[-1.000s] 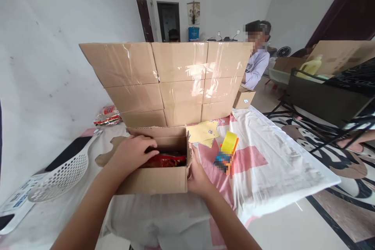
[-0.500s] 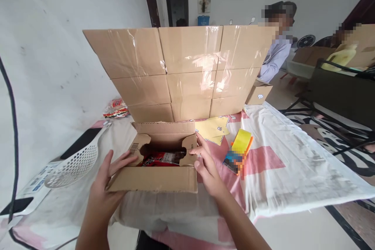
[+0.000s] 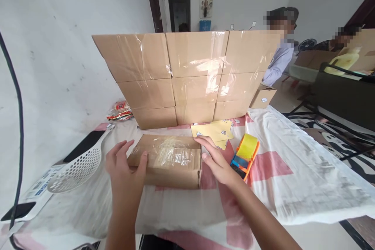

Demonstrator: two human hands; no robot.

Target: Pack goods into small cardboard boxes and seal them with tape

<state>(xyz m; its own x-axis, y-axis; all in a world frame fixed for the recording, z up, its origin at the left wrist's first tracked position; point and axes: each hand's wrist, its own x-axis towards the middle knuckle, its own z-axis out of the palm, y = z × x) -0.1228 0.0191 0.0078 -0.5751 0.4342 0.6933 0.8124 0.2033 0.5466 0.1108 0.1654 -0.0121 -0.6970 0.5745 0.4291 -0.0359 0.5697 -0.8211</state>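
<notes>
Sitting b/w the person's two bare hands, a brown rectangular cardboard box (image 3: pixel 172 178) lies near the front of the tabletop (image 3: pixel 293 191), which is covered w/ a white cloth w/ pink patches. Box top is closed, w/ shiny, wrinkled clear tape across it; its long side faces the person.

Left hand (image 3: pixel 124 166) is at the box's left end: fingers spread apart, thumb over the top, the rest at the far side of that corner. Right hand (image 3: pixel 216 163) is at the right end, fingers stretched out & slightly apart along the upper edge, thumb lower; can't tell how firmly either presses.

Just beyond the right hand: tape dispenser w/ orange frame, blue parts & yellow roll (image 3: pixel 246 155). Pale yellow paper sheets (image 3: pixel 212 131) lie flat behind the box, in front of a tall stack of brown, clear-taped cardboard boxes (image 3: pixel 195 90). To the left, a white perforated plastic skimmer (image 3: pixel 77 170) lies over a flat black-&-white pkg (image 3: pixel 84 145); red-&-clear plastic packets (image 3: pixel 120 110) are farther back by the wall. Back right: small brown carton w/ a white-&-blue sticker (image 3: pixel 262 97), near another person's pale lavender sleeve (image 3: pixel 277 66).
</notes>
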